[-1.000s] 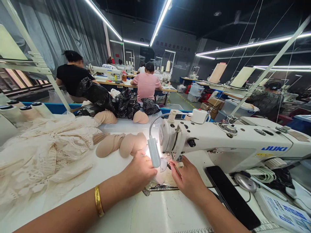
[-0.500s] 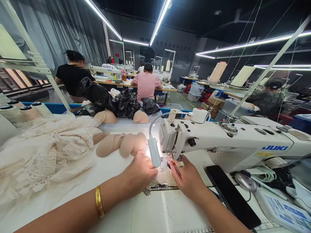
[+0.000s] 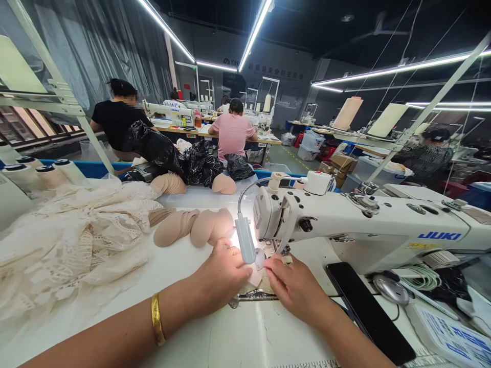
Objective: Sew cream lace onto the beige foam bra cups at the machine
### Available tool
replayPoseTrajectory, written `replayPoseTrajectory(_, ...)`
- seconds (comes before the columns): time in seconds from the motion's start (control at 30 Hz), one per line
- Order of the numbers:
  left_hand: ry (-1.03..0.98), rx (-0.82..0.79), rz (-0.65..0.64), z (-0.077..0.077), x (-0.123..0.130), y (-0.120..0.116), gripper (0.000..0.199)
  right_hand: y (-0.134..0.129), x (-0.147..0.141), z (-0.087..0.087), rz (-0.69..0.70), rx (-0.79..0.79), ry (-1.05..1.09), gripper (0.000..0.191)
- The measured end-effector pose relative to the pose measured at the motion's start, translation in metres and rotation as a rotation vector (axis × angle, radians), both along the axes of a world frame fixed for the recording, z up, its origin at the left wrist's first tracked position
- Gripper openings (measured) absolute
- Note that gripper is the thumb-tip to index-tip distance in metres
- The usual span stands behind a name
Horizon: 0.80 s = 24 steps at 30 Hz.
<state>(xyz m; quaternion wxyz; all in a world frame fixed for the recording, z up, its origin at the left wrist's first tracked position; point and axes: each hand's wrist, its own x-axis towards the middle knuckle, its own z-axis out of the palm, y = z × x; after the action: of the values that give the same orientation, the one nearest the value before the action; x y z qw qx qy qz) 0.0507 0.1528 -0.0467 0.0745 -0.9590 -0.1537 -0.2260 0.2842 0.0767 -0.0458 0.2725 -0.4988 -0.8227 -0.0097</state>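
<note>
Pale fabric (image 3: 254, 279) lies between both hands' fingertips, below the machine head (image 3: 270, 214); seam judged unfinished. Left hand (image 3: 226, 273): tips lamp-hidden (image 3: 245, 240), grip cannot be told. Right hand (image 3: 298, 281): fingers narrowed, hold unclear. Beige pads (image 3: 209, 227), apparently remaining, lie beyond the left fingers.

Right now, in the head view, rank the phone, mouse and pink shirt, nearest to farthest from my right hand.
From your right hand:
1. Phone, just right of it.
2. Mouse, right, past the phone.
3. Pink shirt, well ahead, in the background.

Smooth sewing machine (image 3: 368, 224), apparently painted metal
</note>
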Motion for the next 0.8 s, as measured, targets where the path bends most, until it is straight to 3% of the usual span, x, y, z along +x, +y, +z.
replayPoseTrajectory(0.2,-0.029,0.009,-0.031,-0.001,0.001,-0.016,0.014,-0.005,-0.002,0.005,0.096,-0.204,-0.017,0.023)
replayPoseTrajectory(0.47,0.063,-0.067,-0.024,0.000,0.002,0.001,0.026,-0.001,-0.006,-0.001,0.078,-0.119,-0.003,0.023)
replayPoseTrajectory(0.8,0.107,-0.106,0.000,0.027,0.005,0.024,0.019,0.006,-0.007,-0.012,0.018,-0.093,-0.019,0.022)
